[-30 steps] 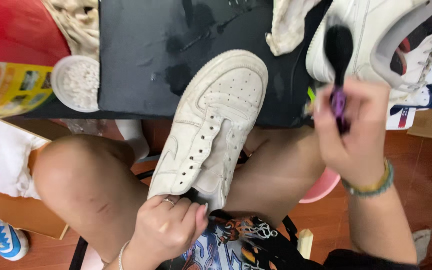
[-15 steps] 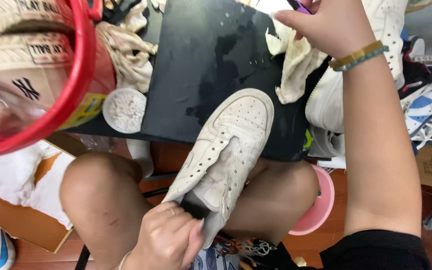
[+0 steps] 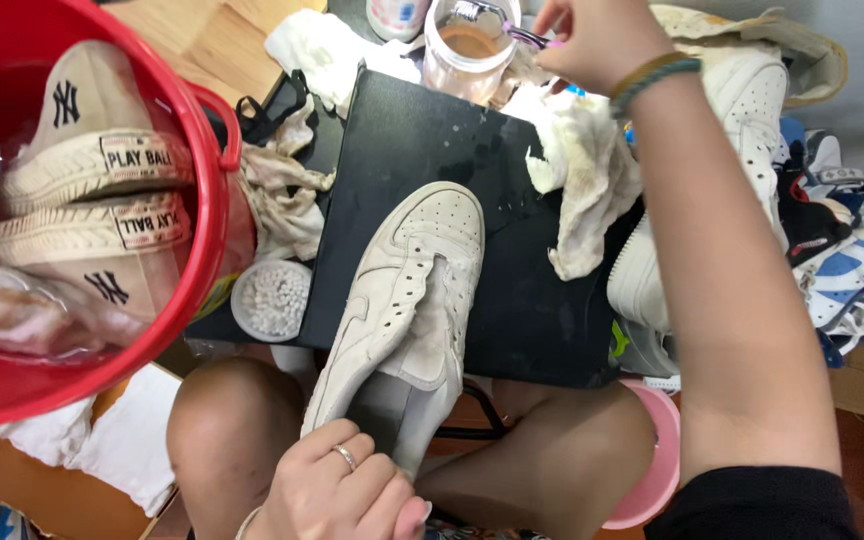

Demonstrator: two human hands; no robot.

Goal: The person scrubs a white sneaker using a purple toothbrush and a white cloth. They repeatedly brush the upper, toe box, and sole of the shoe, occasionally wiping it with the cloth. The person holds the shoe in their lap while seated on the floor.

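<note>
Sneaker [image 3: 402,290]: white, light, soft upper; lies centre, toe at 12 o'clock on the black desk [image 3: 512,320].
Left hand [image 3: 347,490]: clamped on its heel, 6 o'clock.
Right hand [image 3: 592,40]: pinches a purple brush handle [image 3: 527,36] over a jar [image 3: 467,45], 12 o'clock.

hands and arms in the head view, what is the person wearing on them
The left hand wears a thin silver ring on one finger and a pale thin band at the wrist. The right hand is bare; its wrist carries two bracelets, one tan and one teal. A black short sleeve covers the right upper arm; both forearms are bare.
</note>
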